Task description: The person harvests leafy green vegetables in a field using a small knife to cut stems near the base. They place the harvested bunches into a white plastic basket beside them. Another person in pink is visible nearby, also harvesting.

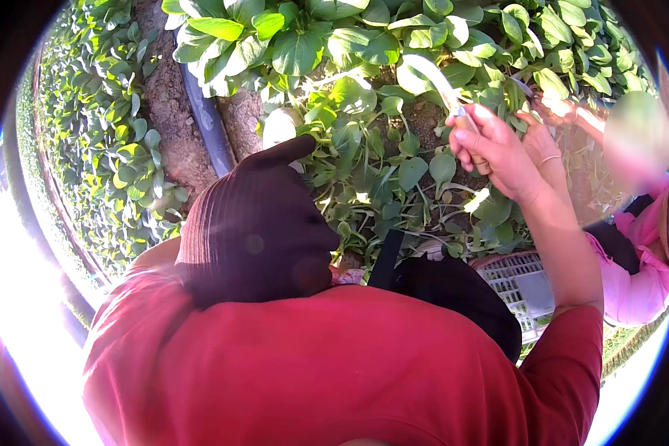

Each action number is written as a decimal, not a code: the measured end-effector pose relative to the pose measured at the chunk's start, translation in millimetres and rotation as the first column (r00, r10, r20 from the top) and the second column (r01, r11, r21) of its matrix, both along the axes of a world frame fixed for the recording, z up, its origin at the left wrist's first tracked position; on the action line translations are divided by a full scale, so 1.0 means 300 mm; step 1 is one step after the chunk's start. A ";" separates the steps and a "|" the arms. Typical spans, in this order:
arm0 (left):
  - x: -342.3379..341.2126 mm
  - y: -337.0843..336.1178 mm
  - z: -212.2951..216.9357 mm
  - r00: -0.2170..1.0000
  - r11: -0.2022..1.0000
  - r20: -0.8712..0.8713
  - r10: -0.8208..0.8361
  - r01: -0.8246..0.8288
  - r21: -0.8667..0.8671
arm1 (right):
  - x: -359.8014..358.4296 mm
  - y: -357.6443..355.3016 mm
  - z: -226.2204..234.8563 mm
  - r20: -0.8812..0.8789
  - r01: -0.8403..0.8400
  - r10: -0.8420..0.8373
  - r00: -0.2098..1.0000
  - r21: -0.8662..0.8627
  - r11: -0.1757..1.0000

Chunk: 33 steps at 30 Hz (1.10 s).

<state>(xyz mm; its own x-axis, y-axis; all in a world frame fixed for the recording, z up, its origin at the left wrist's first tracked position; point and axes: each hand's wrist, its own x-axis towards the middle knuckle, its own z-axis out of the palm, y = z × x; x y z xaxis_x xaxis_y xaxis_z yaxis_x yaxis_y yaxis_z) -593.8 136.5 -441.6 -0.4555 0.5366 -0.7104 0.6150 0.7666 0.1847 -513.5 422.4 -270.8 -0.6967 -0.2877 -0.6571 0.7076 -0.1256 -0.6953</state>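
Note:
My right hand (494,149) is closed around the wooden handle of a sickle (438,79). Its pale curved blade points up and to the left, above the leafy greens (412,175). My left hand (267,223) wears a dark brown knitted glove with a ribbed cuff. One gloved finger stretches up and right over the plants; the other fingers bunch together and are hard to make out. I see nothing held in that hand. Just beyond my right wrist is another person's hand (546,145) with a thin band at the wrist, among the leaves.
A white plastic crate (514,286) stands beside my right elbow. Further right is a person in pink (628,282). A dark hose or pipe (207,123) runs along bare soil (163,89) at the left, beside another dense row of greens (104,126). Glare whitens the left edge.

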 end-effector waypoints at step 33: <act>-0.399 0.512 0.357 0.506 0.683 -0.628 -0.591 0.728 -0.056 | 0.072 -0.328 -0.477 -0.174 0.832 -0.818 0.548 0.214 0.512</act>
